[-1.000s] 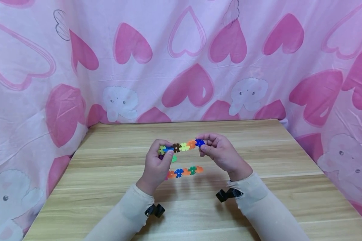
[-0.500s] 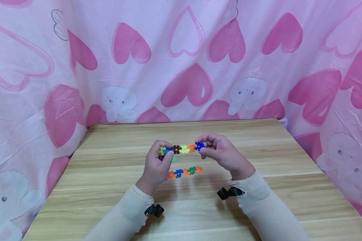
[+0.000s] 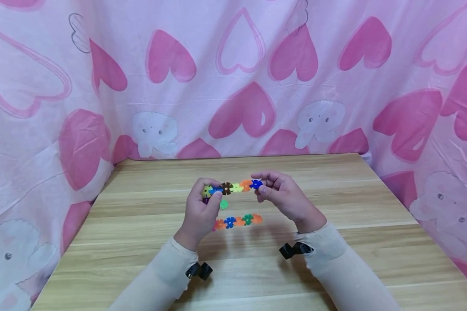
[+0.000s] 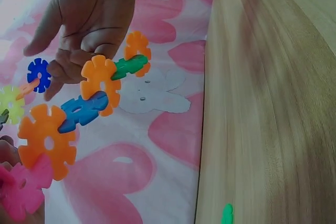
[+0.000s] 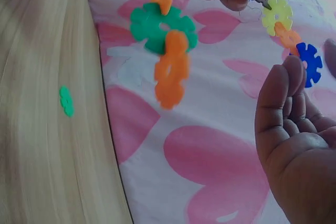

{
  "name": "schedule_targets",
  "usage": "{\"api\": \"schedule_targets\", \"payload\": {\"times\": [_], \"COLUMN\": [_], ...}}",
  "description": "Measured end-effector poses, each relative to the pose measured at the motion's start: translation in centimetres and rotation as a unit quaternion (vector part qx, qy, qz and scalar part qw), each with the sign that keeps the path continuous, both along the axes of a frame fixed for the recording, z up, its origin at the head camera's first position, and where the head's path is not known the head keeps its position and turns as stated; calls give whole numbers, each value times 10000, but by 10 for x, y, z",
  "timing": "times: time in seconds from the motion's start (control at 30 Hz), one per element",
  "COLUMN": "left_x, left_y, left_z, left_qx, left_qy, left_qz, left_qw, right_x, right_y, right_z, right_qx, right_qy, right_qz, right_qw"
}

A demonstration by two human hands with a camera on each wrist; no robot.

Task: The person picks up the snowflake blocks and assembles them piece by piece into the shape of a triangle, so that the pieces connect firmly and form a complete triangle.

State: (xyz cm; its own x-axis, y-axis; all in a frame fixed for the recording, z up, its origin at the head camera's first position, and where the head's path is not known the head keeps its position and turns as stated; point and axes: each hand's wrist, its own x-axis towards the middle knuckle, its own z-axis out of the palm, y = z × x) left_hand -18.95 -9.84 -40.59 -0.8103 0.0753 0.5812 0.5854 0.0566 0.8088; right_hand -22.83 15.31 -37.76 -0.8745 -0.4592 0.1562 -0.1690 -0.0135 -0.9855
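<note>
Two chains of flat plastic snowflake discs and one loose green disc (image 3: 223, 204) over a pale wood-grain table (image 3: 334, 203). Upper chain (image 3: 233, 188) held level above the table, six notched discs slotted edge to edge: yellow-green, blue, brown, yellow, orange, blue. Left hand (image 3: 202, 211) curled, thumb and fingertips pinching its left end; right hand (image 3: 284, 196) curled, pinching the blue disc at its right end. Lower chain (image 3: 237, 221) just beneath the upper chain, nearer the sleeves: pink, orange, blue, orange, green, orange; whether lying on the table or hanging from the left hand, cannot tell. Behind the table, thin creased pink cloth (image 3: 237, 86) printed with hearts and white elephants.
</note>
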Motion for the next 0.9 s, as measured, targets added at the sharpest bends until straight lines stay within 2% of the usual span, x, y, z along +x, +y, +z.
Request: {"api": "schedule_targets", "payload": {"times": [0.13,0.23,0.43,0.57,0.77,0.9], "left_x": [0,-1,0,1,2,1], "left_y": [-1,-2,-4,-4,-4,-5], "left_z": [2,3,6,8,9,9], "left_qx": [30,79,205,265,314,352], "left_qy": [-87,-132,-193,-255,-209,-121], "left_qz": [86,102,-25,-112,-71,-82], "left_qw": [9999,9998,9996,9993,9993,9993], "right_x": [-5,-13,-24,-26,-29,-36], "right_y": [1,-1,-12,-18,-26,-33], "right_z": [-4,-16,-44,-53,-55,-52], "right_qx": [-413,-486,169,571,1253,1896], "right_qy": [-263,-525,-1290,-1534,-1427,-1231], "right_qz": [-37,-9,306,435,85,-4], "right_qw": [9988,9974,9910,9856,9818,9741]}}
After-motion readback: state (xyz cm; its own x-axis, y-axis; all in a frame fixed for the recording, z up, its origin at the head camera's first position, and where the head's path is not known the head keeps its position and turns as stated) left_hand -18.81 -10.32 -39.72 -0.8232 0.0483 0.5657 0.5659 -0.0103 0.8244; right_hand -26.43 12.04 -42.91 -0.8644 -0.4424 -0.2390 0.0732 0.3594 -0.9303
